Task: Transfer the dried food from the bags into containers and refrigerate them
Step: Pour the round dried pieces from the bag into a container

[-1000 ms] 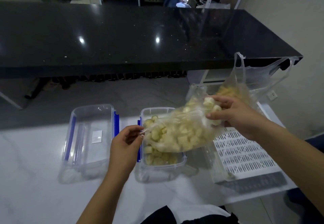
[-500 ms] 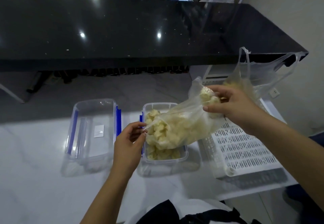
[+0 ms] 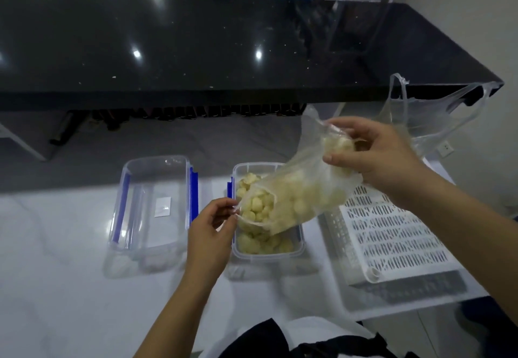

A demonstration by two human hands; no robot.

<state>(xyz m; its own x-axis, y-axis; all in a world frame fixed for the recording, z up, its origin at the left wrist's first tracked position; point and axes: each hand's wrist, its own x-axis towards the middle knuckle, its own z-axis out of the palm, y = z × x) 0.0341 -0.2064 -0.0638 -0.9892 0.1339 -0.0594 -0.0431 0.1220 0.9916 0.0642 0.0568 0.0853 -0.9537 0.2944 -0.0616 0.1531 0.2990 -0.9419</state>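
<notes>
Now the clear plastic bag (image 3: 297,200) of pale dried food pieces is tipped steeper than a second ago: its closed end is raised higher and its open mouth points down into the blue-clipped container (image 3: 298,245). The right hand (image 3: 375,155) grips the raised closed end, fingers curled round the bunched plastic, above and right of the container. The left hand (image 3: 213,223) pinches the mouth's edge at the container's left rim, holding it open. More pieces (image 3: 263,245) lie in the container than before, though most sit in the bag yet, so the pour looks midway; lidding and refrigerating are not yet done. An upturned lid (image 3: 157,203) with blue clips lies just left of the container. A white slatted tray (image 3: 392,234) sits just right of it, and a second thin bag (image 3: 437,113) stands behind the tray. Risk, as a judgement: pieces spilling over the rim if the mouth slips.
</notes>
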